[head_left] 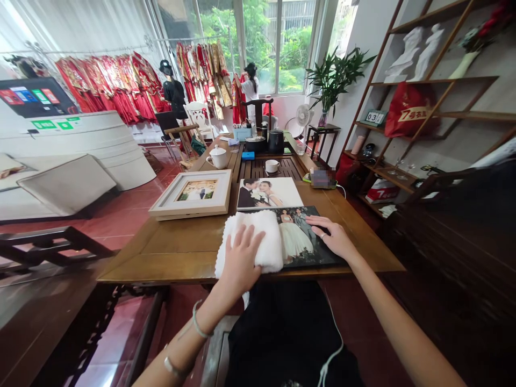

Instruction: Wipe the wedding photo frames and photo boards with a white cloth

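My left hand (pixel 241 252) lies flat with fingers apart on a folded white cloth (pixel 269 231). The cloth covers the left part of a dark wedding photo panel (pixel 296 242) at the table's near edge. On the right side of that panel rests my right hand (pixel 332 236), fingers stretched out and a ring on one of them. Just behind is a lighter wedding photo panel (pixel 288 196). To the left, a white framed photo (pixel 189 193) lies face up, with a pale wooden edge showing.
The wooden table (pixel 161 252) bears a white lidded teapot (pixel 218 157), a white cup (pixel 271 165), a blue box (pixel 248 156) and a dark pot (pixel 276 141). A phone-like device (pixel 322 178) with a cable is at the right. Two people stand by racks of red garments (pixel 108 86).
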`<act>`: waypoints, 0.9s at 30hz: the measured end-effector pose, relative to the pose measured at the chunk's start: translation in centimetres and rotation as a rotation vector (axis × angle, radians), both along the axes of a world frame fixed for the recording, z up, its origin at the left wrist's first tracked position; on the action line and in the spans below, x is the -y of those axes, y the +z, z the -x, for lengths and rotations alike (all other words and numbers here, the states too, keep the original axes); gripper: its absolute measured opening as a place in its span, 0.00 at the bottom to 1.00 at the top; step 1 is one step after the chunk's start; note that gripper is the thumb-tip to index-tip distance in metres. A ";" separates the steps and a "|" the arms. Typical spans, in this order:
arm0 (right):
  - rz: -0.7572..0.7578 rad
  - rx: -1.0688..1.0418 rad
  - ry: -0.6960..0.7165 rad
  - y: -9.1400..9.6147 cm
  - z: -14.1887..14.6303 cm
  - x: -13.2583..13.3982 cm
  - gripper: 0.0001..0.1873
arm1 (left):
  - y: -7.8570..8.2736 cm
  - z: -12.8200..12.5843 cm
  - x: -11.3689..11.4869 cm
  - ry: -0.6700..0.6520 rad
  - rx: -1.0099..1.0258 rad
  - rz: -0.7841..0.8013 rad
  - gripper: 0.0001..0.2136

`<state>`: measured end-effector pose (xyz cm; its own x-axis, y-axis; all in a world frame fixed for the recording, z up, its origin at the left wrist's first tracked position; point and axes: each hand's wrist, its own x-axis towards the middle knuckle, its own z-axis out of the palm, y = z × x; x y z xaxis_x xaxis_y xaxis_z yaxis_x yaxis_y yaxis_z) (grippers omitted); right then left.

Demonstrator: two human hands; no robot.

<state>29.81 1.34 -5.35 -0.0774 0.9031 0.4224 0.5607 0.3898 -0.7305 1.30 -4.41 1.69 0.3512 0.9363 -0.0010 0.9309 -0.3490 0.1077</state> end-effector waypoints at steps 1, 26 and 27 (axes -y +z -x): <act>0.004 -0.002 -0.001 0.0 0.0 0.0 0.14 | -0.1 0.1 1.0 0.002 0.003 0.011 0.38; -0.034 0.012 0.004 0.0 0.1 0.2 0.13 | 0.2 -1.4 -12.0 -0.059 0.012 -0.091 0.27; -0.032 0.010 0.002 0.0 0.1 0.2 0.13 | 0.2 -1.4 -12.3 -0.046 0.013 -0.094 0.27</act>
